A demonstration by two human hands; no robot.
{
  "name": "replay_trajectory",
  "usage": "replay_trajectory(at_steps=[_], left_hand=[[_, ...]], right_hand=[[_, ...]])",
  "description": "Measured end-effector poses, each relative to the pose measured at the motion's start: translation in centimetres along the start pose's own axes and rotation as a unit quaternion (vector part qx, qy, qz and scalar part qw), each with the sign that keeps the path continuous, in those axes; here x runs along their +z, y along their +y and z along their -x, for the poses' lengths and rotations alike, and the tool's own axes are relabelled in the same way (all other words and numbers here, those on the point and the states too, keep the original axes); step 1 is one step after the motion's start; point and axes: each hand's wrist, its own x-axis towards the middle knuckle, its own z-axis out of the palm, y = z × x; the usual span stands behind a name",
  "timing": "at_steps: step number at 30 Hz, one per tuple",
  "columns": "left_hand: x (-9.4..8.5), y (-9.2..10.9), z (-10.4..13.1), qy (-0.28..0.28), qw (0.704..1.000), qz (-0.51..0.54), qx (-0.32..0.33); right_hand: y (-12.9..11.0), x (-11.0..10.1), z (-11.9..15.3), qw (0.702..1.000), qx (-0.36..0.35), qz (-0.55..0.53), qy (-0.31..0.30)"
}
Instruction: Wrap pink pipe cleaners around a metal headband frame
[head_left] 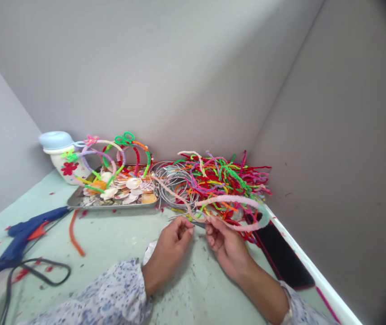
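My right hand (228,246) is closed on a hoop wrapped in pink pipe cleaner (228,199), with a pale green stretch at its far right. The hoop stands out beyond my fingers, above the table. From near my fingertips a loose peach-pink length of pipe cleaner (176,195) runs up and to the left. My left hand (174,241) is beside it, thumb and fingers pinched together; whatever they hold is hidden. A small dark thin piece (199,224) shows between the two hands, too little of it to name.
Behind my hands lie coiled wire hoops (172,180) and a heap of coloured pipe cleaners (230,176). A metal tray (121,206) holds shells and decorated hoops. On the left are a blue glue gun (27,232), its cord, an orange pipe cleaner (75,234) and a white-and-blue bottle (57,151).
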Motion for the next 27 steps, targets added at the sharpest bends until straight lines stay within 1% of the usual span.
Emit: replay_trajectory(at_steps=[3,5,10,17,20,23,27], left_hand=[[-0.1,0.0,-0.4,-0.036,0.999,0.004,0.001],[-0.1,0.2,-0.5,-0.045,0.999,0.010,0.004],[-0.2,0.7,-0.6,-0.019,1.000,0.016,0.007],[-0.2,0.5,-0.4,-0.007,0.999,0.017,0.047],[-0.3,0.6,-0.4,-0.005,0.999,0.022,0.046],[-0.3,0.8,-0.4,0.010,0.999,0.029,0.039],[-0.4,1.0,-0.5,0.017,0.999,0.006,0.029]], right_hand=[[0.0,-0.1,0.1,1.000,0.018,0.002,-0.011],[0.1,-0.1,0.2,0.999,0.028,0.012,-0.015],[0.1,-0.1,0.5,0.997,0.049,0.042,-0.032],[0.2,-0.2,0.4,0.995,0.055,0.067,-0.046],[0.1,-0.2,0.5,0.994,0.056,0.076,-0.057],[0.1,-0.2,0.6,0.992,0.052,0.088,-0.072],[0.2,-0.3,0.5,0.990,0.050,0.099,-0.083]])
